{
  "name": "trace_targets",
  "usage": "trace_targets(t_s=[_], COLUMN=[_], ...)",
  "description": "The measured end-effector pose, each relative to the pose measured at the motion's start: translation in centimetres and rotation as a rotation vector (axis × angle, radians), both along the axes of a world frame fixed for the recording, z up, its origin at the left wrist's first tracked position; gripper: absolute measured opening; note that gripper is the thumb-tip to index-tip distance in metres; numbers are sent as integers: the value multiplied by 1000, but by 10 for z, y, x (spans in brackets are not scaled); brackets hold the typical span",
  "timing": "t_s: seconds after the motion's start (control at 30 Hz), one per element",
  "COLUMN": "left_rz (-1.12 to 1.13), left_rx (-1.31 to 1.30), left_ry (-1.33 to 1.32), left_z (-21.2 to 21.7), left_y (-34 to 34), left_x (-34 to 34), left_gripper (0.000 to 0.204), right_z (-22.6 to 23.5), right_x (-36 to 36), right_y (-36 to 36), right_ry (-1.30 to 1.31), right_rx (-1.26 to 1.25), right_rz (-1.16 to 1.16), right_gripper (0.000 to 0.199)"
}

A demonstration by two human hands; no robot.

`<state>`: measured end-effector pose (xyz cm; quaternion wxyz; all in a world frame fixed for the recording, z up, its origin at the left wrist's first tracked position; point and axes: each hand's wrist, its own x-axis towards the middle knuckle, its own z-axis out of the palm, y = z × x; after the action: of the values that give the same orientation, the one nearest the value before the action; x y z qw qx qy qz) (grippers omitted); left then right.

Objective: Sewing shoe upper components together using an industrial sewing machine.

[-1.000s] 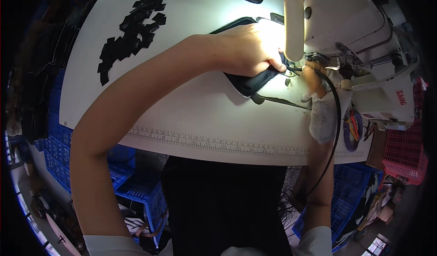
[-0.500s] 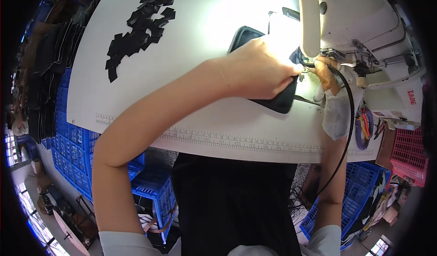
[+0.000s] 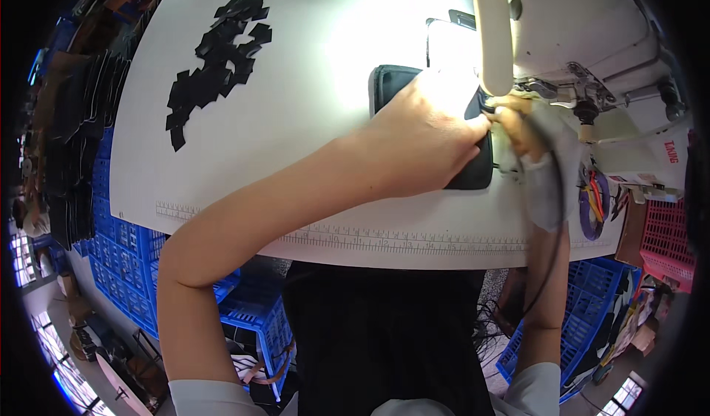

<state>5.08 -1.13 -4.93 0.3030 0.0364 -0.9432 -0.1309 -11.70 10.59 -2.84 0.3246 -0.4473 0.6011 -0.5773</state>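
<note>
A flat black panel with rounded corners [image 3: 473, 173], like a case or pouch piece, lies on the white table beside the sewing machine [image 3: 573, 35]. My left hand [image 3: 436, 131] is closed on its right edge, the thumb pinching near the needle area; strong glare washes out the knuckles. My right hand [image 3: 529, 135], in a white glove with tan fingertips, is pinched close to the left fingertips on a black cord [image 3: 556, 201]. From there the cord runs down past my right forearm, smeared by motion. The needle itself is hidden behind the lamp and hands.
An elongated white lamp [image 3: 493, 39] hangs over the work. Many small black pieces [image 3: 214, 76] lie at the table's left. A printed ruler [image 3: 384, 241] lines the front edge. Coloured-handled tools [image 3: 592, 205] are at the right. Blue crates [image 3: 122, 253] stand below.
The panel has turned slightly, its edges now squarer to the table front. My left hand has shifted a little with it. The right hand and cord have moved and blurred.
</note>
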Motion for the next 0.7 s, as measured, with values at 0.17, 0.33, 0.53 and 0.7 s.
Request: trace_targets(t_s=[0.17,0.33,0.53,0.7], left_rz=[93,57,-4,-9], left_rx=[16,106,83,140], left_ry=[-101,-95,-113,-89], left_z=[8,11,12,11], left_y=[8,11,5,1], left_x=[5,12,11,11], left_gripper=[30,32,33,37], right_z=[28,10,-5,-15], right_x=[24,32,22,20], right_y=[28,50,58,56], right_ry=[748,768,598,992], right_rx=[198,58,55,-82], right_rz=[0,145,98,3], right_gripper=[33,37,34,29])
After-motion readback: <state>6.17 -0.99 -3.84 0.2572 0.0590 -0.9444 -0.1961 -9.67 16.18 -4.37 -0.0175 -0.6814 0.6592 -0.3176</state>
